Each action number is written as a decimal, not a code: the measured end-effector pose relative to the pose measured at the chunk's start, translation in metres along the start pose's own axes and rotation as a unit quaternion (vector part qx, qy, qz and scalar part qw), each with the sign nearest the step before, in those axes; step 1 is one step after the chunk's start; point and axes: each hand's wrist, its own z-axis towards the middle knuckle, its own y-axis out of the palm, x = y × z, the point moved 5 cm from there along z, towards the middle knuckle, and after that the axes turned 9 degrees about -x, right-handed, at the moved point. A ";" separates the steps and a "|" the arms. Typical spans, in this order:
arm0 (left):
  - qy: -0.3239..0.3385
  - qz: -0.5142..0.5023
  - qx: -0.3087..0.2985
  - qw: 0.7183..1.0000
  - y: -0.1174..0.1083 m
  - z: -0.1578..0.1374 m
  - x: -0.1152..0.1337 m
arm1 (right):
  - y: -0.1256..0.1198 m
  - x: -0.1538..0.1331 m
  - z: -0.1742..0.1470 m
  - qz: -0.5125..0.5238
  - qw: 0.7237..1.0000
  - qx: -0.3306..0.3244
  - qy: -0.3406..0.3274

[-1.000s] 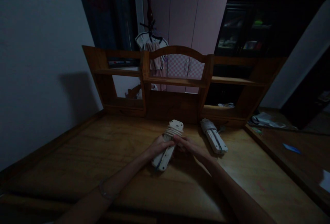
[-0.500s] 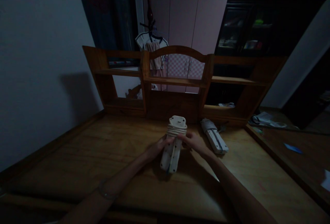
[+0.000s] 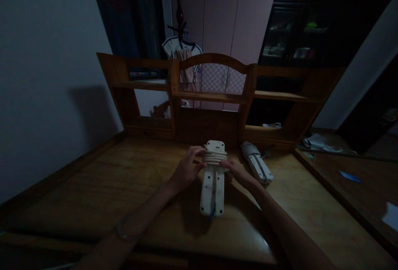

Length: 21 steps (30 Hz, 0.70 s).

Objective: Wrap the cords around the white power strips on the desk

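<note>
A white power strip [image 3: 212,189] is held back side up above the desk, its long end toward me. Its pale cord [image 3: 214,157] is wound in several turns round the far part. At the left edge of these turns, my left hand [image 3: 188,168] is closed, thumb and fingers bent on the cord. My right hand [image 3: 236,171] grips the strip from the right, thumb on the lowest turn and the other fingers partly hidden beneath. To the right lies a second power strip [image 3: 260,168] with a grey cord wound round its far end.
A wooden shelf unit [image 3: 214,98] stands along the back of the desk [image 3: 124,178]. The desk's raised right edge [image 3: 323,178] borders a lower brown surface with a blue packet [image 3: 350,176] and papers. A wall [image 3: 56,75] closes off the left side.
The power strip has turned more upright in view, its near end swinging right. My left hand has shifted from across the strip to the cord's left edge, with fingers raised higher.
</note>
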 end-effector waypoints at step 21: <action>-0.050 -0.063 0.012 0.997 0.004 0.001 -0.005 | 0.002 -0.008 -0.003 -0.027 0.999 0.031 0.003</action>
